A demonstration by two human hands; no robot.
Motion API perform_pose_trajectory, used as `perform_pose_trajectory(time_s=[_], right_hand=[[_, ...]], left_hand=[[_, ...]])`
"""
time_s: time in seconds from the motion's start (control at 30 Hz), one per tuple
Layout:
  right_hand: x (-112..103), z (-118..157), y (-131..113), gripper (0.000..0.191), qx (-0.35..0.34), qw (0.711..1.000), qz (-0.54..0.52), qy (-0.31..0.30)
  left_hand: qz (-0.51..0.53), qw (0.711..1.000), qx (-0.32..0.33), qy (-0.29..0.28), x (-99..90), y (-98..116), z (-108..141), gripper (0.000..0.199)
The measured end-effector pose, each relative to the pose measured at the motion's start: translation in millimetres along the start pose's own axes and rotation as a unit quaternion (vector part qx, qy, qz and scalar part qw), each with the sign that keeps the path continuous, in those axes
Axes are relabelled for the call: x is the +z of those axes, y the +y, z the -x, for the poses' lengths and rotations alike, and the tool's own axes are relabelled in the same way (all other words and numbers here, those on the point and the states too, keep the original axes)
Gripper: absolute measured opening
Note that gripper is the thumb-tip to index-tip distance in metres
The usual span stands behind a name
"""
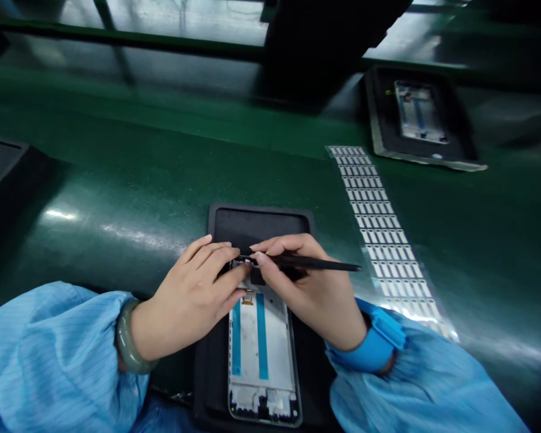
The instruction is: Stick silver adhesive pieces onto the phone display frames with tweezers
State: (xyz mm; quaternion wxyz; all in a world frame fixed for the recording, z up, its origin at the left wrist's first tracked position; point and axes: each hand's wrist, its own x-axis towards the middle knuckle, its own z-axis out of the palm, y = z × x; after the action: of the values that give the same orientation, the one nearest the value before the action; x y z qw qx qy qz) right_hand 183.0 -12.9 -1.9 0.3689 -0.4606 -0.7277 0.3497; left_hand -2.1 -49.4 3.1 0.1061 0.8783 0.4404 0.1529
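Note:
A phone frame [275,355] with two blue strips lies in a black tray [261,211] in front of me. My left hand [193,288] rests at the frame's upper left, fingers spread, fingertips on its top edge. In my right hand [306,276] is a black pen-like tool [329,263], pinched between thumb and fingers, its tip at the top of the frame beside my left fingertips. A small orange-brown connector [247,297] shows just below my left fingers. What lies right under the fingertips is hidden.
A sheet of small white labels [379,222] runs along the green table [117,174] to the right. Behind it, another black tray [460,144] holds a second phone frame [419,114]. A dark box [2,162] stands at the left edge.

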Motion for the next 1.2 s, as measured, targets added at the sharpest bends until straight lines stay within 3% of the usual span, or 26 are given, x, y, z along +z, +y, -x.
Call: perform_pose_trajectory(time_s=[0.6, 1.2], right_hand=[[0.0, 1.3, -0.7, 0.009, -0.005, 1.000, 0.007, 0.003], [0.4, 4.0, 0.3, 0.017, -0.056, 0.996, 0.063, 0.015]], left_hand=[[0.001, 1.000, -0.003, -0.002, -1.9, 0.3, -1.0, 0.029], [0.030, 0.999, 0.005, -0.012, -4.6, -0.6, 0.8, 0.033]])
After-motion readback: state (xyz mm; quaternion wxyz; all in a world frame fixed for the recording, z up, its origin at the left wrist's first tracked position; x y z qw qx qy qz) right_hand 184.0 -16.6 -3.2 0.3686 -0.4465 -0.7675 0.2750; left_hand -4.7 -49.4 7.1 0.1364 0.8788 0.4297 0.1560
